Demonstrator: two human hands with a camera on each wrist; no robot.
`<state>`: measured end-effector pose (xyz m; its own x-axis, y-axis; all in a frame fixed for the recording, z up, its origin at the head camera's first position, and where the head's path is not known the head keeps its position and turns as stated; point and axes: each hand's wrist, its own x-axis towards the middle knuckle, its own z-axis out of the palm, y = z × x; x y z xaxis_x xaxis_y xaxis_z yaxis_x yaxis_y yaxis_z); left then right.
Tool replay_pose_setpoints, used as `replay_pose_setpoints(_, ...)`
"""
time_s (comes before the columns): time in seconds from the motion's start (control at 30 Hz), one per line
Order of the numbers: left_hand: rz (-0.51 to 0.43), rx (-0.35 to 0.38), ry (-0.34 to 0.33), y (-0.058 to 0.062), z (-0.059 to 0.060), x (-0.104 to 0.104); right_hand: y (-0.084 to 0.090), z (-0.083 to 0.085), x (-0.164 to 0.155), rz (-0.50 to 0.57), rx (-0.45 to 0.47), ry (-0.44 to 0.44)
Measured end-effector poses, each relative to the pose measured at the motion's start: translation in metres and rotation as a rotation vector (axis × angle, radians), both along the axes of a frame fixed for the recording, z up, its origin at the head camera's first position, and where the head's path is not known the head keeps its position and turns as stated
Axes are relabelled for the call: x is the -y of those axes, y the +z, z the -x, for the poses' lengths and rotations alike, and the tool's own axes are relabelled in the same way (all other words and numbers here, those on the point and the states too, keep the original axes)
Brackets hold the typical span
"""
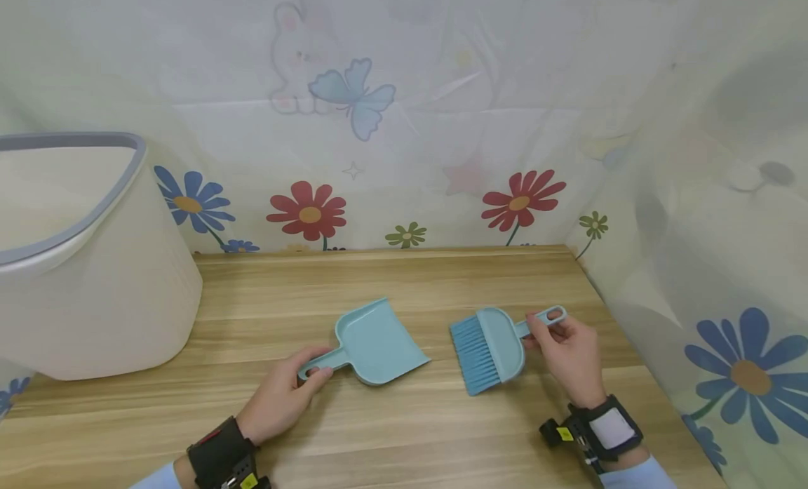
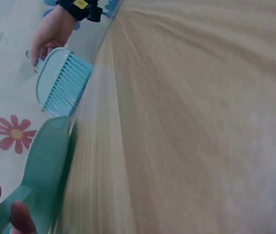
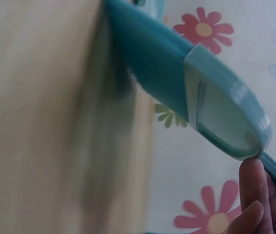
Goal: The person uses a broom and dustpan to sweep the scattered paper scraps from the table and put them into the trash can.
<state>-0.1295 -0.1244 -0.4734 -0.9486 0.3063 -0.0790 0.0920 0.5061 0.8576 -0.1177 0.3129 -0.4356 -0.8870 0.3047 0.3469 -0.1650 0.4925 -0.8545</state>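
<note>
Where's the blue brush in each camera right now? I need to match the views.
Head: brush right of centre on the table, handle in the right hand.
Left wrist: brush upper left, beyond the dustpan.
Right wrist: brush fills the upper right.
Shared landmark: red flower on the backdrop.

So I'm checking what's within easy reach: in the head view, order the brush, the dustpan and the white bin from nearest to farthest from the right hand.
1. The brush: its handle is held in the right hand, right of centre on the table.
2. The dustpan: mid-table, its handle in the left hand.
3. The white bin: far left.
</note>
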Motion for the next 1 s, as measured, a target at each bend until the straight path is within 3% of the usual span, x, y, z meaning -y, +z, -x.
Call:
replay_pose_setpoints(0.1,-0.012,0.011,-0.013,0.002,-0.003,-0.002,0.016,0.0,0.013,-0.103,-0.109,0.03)
replay_pose_setpoints(0.33,-0.071,0.051,-0.082,0.006,-0.016,-0.009,0.046,0.001,0.064,-0.584,-0.511,0.14)
replay_pose_setpoints(0.43,-0.097,0.084,-0.118,0.007,-0.021,-0.013,0.049,0.0,0.093,-0.74,-0.598,0.224)
replay_pose_setpoints(0.7,-0.185,0.167,-0.25,0.008,-0.038,-0.022,0.03,-0.002,0.148,-1.143,-0.688,0.371)
replay_pose_setpoints(0.83,-0.248,0.251,-0.29,0.006,-0.046,-0.027,0.017,-0.005,0.162,-1.23,-0.721,0.402)
replay_pose_setpoints(1.0,-0.281,0.28,-0.35,0.002,-0.052,-0.03,0.008,-0.011,0.169,-1.29,-0.695,0.469)
